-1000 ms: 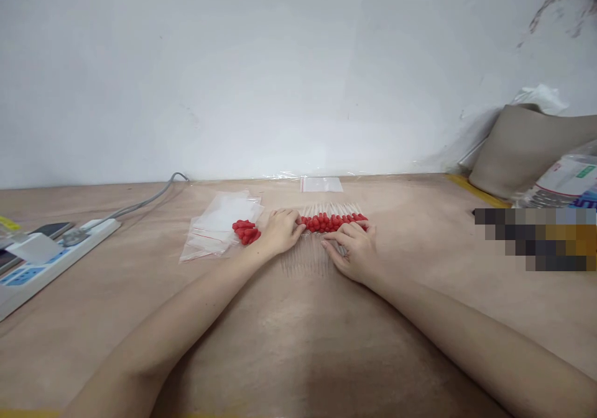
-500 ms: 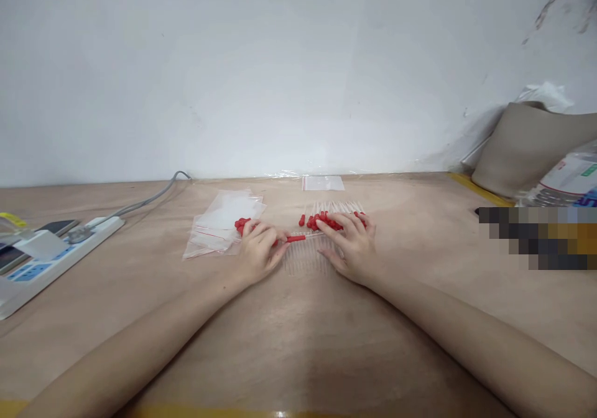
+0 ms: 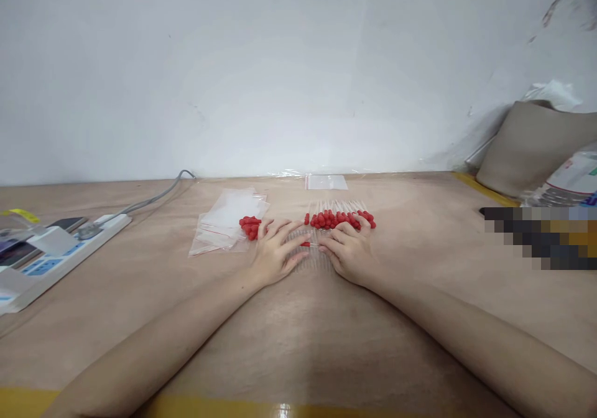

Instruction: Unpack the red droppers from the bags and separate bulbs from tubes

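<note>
My left hand [image 3: 281, 253] and my right hand [image 3: 349, 253] face each other low over the table. Between the fingertips of my left hand is a red rubber bulb [image 3: 305, 244]. My right fingers pinch a thin clear tube [image 3: 316, 246], its end meeting the bulb; how deep it sits inside cannot be made out. Under both hands lies a row of clear thin tubes [image 3: 301, 264]. Past my right fingers, several droppers [image 3: 329, 219] lie side by side, red bulbs toward me. A pile of loose red bulbs [image 3: 250, 226] lies beside my left fingers.
Clear zip bags [image 3: 228, 219] lie at the left, and another small bag [image 3: 326, 183] near the wall. A white power strip [image 3: 69, 259] with a grey cable and a phone [image 3: 23, 250] are far left. A grey-brown container [image 3: 522, 147] and a plastic bottle [image 3: 571, 178] stand right.
My left hand has moved right with the red bulb, toward my right hand. My right hand has drawn back from the row of droppers, and its fingers now close on a tube.
</note>
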The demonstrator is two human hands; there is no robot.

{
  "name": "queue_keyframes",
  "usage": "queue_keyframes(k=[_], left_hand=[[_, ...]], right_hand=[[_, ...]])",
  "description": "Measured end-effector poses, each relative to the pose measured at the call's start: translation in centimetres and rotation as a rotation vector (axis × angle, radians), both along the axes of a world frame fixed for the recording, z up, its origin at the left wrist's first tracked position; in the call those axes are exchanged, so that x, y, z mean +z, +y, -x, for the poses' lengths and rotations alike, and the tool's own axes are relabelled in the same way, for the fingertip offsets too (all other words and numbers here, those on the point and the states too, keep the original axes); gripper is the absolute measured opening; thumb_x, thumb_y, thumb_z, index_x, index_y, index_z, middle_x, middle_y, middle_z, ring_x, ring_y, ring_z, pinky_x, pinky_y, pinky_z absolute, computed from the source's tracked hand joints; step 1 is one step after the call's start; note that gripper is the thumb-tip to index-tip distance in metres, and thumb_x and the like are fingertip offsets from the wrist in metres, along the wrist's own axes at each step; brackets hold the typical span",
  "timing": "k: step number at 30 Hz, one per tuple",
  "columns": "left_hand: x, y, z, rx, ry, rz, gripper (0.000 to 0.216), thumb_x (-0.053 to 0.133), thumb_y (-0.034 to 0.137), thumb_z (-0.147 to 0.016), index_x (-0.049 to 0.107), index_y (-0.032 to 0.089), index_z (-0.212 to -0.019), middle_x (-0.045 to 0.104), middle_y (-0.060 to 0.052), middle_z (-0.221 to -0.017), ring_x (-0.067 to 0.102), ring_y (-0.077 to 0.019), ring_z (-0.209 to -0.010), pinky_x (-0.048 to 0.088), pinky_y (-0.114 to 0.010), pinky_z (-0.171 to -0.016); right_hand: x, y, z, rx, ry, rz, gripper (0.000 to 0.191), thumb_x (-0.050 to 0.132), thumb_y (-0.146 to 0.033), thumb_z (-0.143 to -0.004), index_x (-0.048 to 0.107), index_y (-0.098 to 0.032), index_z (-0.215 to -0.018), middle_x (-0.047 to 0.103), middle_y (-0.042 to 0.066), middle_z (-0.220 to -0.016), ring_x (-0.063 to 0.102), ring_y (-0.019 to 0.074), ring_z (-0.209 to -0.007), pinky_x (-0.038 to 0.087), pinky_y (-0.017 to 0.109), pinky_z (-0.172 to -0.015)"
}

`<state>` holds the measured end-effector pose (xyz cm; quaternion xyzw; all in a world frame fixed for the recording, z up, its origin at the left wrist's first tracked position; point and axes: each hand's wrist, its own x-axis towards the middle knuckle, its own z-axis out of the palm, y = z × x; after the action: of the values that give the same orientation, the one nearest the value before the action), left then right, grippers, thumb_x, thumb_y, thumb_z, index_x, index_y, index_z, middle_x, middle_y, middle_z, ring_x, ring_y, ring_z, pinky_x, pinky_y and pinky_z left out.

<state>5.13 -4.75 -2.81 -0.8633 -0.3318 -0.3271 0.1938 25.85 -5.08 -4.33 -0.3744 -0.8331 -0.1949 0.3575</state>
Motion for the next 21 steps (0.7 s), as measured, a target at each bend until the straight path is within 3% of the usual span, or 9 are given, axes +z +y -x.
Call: queue_keyframes(k=[4,12,21], left_hand=[[0.1,0.1,-0.6,0.003,0.059,-0.016,0.018,0.055,0.033,-0.081,0.065,0.031,-0.095,0.054,-0.002,-0.122,0.046,-0.0238,-0.110,0.025,-0.048,-0.095],[0.6,-0.6,-0.4,-0.007,0.122,0.063,0.014,0.053,0.028,-0.081,0.065,0.027,-0.088,0.057,-0.001,-0.117,0.046,-0.0244,-0.111,0.019,-0.053,-0.099],[0.7,-0.9,-0.2,-0.051,0.139,0.138,0.017,0.048,0.027,-0.083,0.064,0.025,-0.087,0.060,-0.001,-0.113,0.047,-0.0221,-0.108,0.017,-0.050,-0.101]], right_hand=[[0.0,-0.1,0.2,0.010,-0.019,0.009,0.021,0.045,-0.028,-0.086,0.062,-0.020,-0.075,0.061,-0.002,-0.069,0.046,0.0127,-0.076,0.012,0.044,-0.095],[0.5,-0.7,-0.3,0.054,-0.051,-0.009,0.022,0.048,-0.031,-0.085,0.064,-0.024,-0.070,0.056,-0.004,-0.060,0.045,0.0110,-0.073,0.014,0.040,-0.091],[0.7,-1.1,-0.8,0.100,-0.130,-0.216,0.014,0.049,-0.024,-0.085,0.063,-0.027,-0.081,0.056,-0.006,-0.060,0.047,0.0105,-0.071,0.016,0.040,-0.091]])
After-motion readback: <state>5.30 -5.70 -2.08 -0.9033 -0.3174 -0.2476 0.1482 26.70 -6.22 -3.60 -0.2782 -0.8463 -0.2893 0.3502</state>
